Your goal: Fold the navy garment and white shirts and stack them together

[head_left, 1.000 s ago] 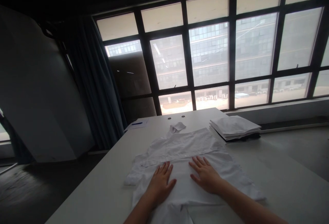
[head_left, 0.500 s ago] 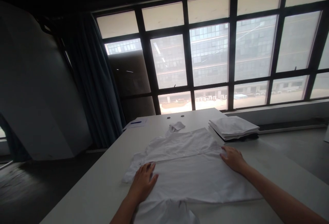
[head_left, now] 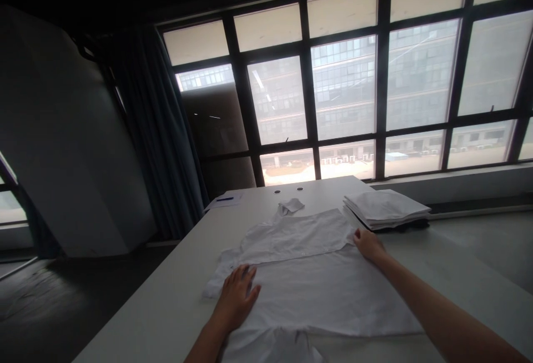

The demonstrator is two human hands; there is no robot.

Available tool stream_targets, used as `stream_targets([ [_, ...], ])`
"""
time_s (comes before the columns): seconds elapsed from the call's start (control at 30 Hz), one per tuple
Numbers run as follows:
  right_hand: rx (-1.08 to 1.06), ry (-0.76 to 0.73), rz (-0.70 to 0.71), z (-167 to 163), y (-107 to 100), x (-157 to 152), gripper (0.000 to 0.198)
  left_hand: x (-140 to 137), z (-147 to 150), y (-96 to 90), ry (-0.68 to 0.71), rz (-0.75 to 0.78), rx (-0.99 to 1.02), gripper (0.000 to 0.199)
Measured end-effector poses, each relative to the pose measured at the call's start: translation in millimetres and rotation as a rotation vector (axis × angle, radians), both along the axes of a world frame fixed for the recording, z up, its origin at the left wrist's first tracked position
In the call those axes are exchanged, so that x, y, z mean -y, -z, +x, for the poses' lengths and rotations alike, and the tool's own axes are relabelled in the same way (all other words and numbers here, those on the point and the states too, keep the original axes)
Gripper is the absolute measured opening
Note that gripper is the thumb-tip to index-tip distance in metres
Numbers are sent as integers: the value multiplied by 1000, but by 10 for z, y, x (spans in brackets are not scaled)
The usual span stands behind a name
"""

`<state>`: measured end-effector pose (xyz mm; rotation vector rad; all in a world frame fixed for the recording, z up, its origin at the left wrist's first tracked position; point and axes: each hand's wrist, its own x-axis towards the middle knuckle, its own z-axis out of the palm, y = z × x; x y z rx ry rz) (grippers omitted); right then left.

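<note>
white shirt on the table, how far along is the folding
Done: a stack of folded white garments lies at the table's far right. In hand: the white shirt lies spread flat, one panel laid across it. The left hand presses flat near its left edge; the right hand rests at its far right edge. Left: the sleeve bunched at the left and the rumpled near end look unfolded, so this shirt seems at an early stage.

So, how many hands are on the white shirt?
2. The left hand lies flat on the near left part of the white shirt. The right hand touches its far right edge, near the stack of folded cloth.
</note>
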<state>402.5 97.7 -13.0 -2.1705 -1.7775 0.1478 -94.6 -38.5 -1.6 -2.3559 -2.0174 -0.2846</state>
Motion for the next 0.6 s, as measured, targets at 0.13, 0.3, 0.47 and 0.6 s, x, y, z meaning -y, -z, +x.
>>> stream_targets([
  [0.13, 32, 50, 17, -16, 68, 6, 46, -4, -1, 6, 0, 9, -3, 57],
  [0.3, 50, 84, 22, -71, 125, 31, 42, 16, 0, -16, -3, 0, 0, 58],
  [0.47, 23, 27, 60, -50, 54, -23, 36, 29, 12, -46, -3, 2, 5, 57],
  [0.6, -17, -9, 50, 69, 27, -63, 30, 29, 18, -51, -6, -5, 8, 58],
])
